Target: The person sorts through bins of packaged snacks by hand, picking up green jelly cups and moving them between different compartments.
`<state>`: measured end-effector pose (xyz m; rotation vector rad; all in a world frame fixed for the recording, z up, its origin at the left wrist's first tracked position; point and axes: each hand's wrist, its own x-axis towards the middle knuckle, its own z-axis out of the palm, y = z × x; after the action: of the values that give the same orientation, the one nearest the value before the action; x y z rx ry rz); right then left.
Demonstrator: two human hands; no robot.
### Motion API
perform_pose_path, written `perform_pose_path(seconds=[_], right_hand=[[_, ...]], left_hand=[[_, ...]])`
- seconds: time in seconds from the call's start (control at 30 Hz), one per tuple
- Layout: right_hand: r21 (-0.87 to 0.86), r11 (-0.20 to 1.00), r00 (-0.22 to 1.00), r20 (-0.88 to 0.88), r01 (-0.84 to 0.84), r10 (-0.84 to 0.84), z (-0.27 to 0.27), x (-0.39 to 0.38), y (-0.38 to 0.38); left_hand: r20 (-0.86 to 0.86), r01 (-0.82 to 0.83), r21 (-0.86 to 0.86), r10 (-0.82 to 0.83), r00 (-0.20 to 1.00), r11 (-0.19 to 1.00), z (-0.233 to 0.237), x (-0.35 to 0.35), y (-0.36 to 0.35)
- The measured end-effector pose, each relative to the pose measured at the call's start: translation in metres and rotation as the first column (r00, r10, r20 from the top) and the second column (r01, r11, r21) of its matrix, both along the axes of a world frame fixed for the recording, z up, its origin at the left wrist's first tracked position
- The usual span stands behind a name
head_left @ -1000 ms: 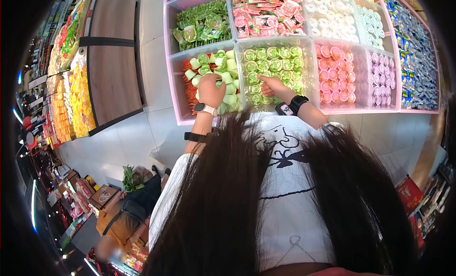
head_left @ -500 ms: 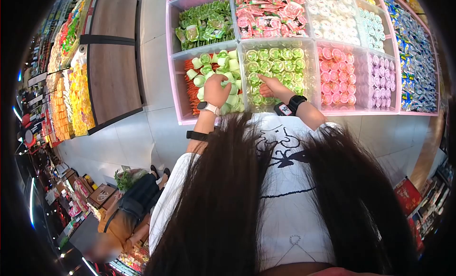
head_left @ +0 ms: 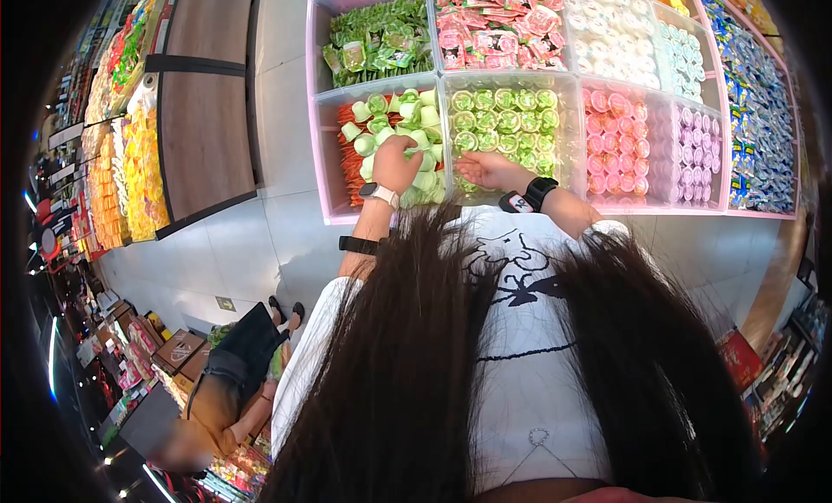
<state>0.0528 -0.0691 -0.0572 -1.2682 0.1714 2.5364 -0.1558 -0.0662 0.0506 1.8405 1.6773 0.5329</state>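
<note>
My left hand (head_left: pixel 398 162) reaches into the bin of loose pale green cups (head_left: pixel 365 145), its fingers curled at a green cup near the bin's right side. Red packets (head_left: pixel 353 175) lie under and beside those cups. Over the front of the neighbouring bin, my right hand (head_left: pixel 485 168) has its fingers bent together, pointing left; whatever they may hold is too small to tell. Behind it, green-topped cups (head_left: pixel 507 122) stand in neat rows in that clear bin. A watch is on each wrist.
Pink cups (head_left: pixel 617 143) and purple cups (head_left: pixel 696 152) fill bins on the right. Green packets (head_left: pixel 381 44) and pink packets (head_left: pixel 498 26) lie in bins behind. At the lower left, another person (head_left: pixel 227 382) stands near cardboard boxes (head_left: pixel 179 350).
My right hand has moved slightly left and down, and its fingers have drawn together. My left hand stays nearly in place. The other person has shifted slightly.
</note>
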Motion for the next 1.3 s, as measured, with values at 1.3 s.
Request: perform_pose_path(seconds=[1.3], right_hand=[[0.572, -0.128, 0.555, 0.677, -0.81, -0.483, 0.11, -0.047, 0.046]], left_hand=[[0.15, -0.24, 0.079, 0.227, 0.962, 0.968, -0.04, -0.034, 0.048]])
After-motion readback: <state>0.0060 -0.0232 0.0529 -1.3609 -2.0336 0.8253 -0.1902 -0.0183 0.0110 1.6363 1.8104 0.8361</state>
